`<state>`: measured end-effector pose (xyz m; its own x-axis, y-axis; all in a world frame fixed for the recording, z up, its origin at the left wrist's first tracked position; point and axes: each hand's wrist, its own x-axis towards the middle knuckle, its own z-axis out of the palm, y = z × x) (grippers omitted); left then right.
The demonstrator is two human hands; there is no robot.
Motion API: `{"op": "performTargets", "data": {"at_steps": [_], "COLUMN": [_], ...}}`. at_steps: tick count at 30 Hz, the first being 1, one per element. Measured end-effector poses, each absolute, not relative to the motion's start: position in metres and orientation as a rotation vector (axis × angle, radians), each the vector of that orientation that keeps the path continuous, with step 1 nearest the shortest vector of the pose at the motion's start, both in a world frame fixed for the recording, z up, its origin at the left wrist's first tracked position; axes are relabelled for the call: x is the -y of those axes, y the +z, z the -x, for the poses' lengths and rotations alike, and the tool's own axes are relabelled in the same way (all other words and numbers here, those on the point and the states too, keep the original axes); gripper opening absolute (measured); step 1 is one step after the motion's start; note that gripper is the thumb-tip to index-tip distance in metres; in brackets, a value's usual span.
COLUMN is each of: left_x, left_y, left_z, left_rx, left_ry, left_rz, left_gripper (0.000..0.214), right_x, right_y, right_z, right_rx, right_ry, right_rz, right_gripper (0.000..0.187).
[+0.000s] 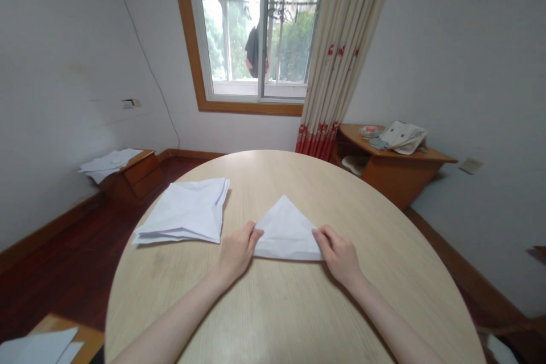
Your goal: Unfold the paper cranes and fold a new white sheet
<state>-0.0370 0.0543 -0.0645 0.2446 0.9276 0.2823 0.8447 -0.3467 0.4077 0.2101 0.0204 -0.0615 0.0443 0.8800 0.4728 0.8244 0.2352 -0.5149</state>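
A folded sheet of white paper [286,233] lies in front of me on the round table, its peak pointing away and its straight edge toward me. The left side of it is pinched between the thumb and fingers of my left hand [239,247]. At the opposite side, my right hand [339,253] grips the other corner in the same way. Both hands rest close to the tabletop. To the left of the folded paper sits a stack of white paper sheets [185,210], with uneven, slightly lifted edges.
The pale wooden round table [273,318] fills the foreground. More papers lie on a small drawer cabinet [143,173] at the left and on a surface [51,347] at bottom left. A corner desk [396,176] with a cloth bag [403,137] stands back right, beside a curtain [341,57].
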Motion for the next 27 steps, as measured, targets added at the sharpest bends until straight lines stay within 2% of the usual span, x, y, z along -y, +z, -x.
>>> {"op": "performTargets", "data": {"at_steps": [9,15,22,27], "left_x": [-0.050,-0.047,-0.050,-0.045], "left_y": [-0.060,-0.058,-0.063,-0.066], "left_z": [0.036,0.034,0.033,0.027], "left_rx": [-1.653,-1.656,-1.479,-1.361], "left_ry": [0.688,0.690,0.957,1.016], "left_rz": [-2.337,-2.387,-2.735,-2.929], "left_gripper": [0.027,0.052,0.052,0.037], "right_x": [-0.023,-0.025,-0.020,-0.014], "right_y": [-0.068,-0.069,-0.064,-0.072], "right_z": [-0.214,-0.210,-0.197,-0.181], "right_rx": [1.840,1.900,2.010,2.167], "right_ry": [-0.029,-0.218,-0.518,-0.436], "right_rz": [1.713,1.780,1.431,1.294], "right_gripper": [0.052,0.047,0.035,0.031]}}
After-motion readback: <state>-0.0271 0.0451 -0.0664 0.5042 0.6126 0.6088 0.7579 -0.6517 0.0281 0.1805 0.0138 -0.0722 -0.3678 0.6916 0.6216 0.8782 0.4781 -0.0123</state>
